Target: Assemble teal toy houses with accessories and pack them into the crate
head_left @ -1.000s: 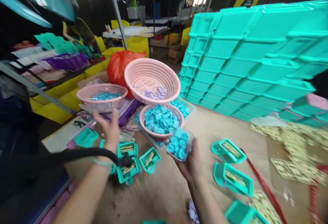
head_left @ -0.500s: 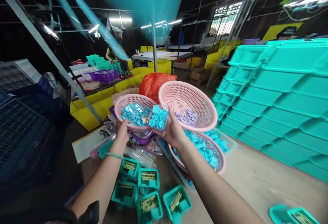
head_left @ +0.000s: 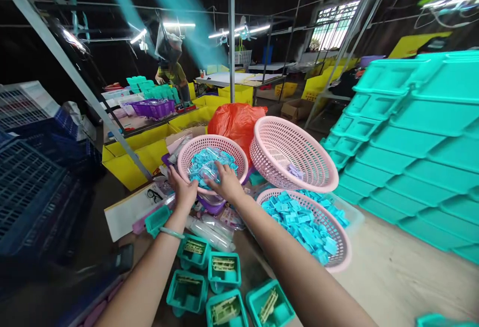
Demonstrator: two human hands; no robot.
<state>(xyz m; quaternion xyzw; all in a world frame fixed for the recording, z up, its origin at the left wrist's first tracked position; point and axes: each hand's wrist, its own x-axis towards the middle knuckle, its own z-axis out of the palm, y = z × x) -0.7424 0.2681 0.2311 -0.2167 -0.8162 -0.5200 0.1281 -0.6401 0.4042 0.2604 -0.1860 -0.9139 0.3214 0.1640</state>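
A round pink basket [head_left: 182, 153] holds light blue plastic pieces and clear plastic bags [head_left: 208, 169]. My left hand [head_left: 182, 190] is at its front left rim, thumb and fingers apart, with nothing visible in it. Over the basket's front right side reaches my right hand [head_left: 227, 183], fingers spread across the bags and blue pieces. Whether its fingertips press on a bag is hard to make out. A larger pink basket [head_left: 295, 142] leans tilted to the right, with a few lilac pieces [head_left: 295, 170] inside. Below it, another pink basket [head_left: 346, 252] is heaped with blue pieces [head_left: 299, 222].
Several small teal tubs [head_left: 224, 269] with pale yellow parts stand in front of me. A tall stack of teal bins [head_left: 419, 142] rises at right. Behind the baskets sit a red plastic bag [head_left: 239, 125] and a metal post [head_left: 232, 42]. Another person [head_left: 174, 75] stands farther back.
The clear bag of blue pieces, earlier raised in my right hand, is now down among the contents of the left basket. My right hand has moved left over it and opened.
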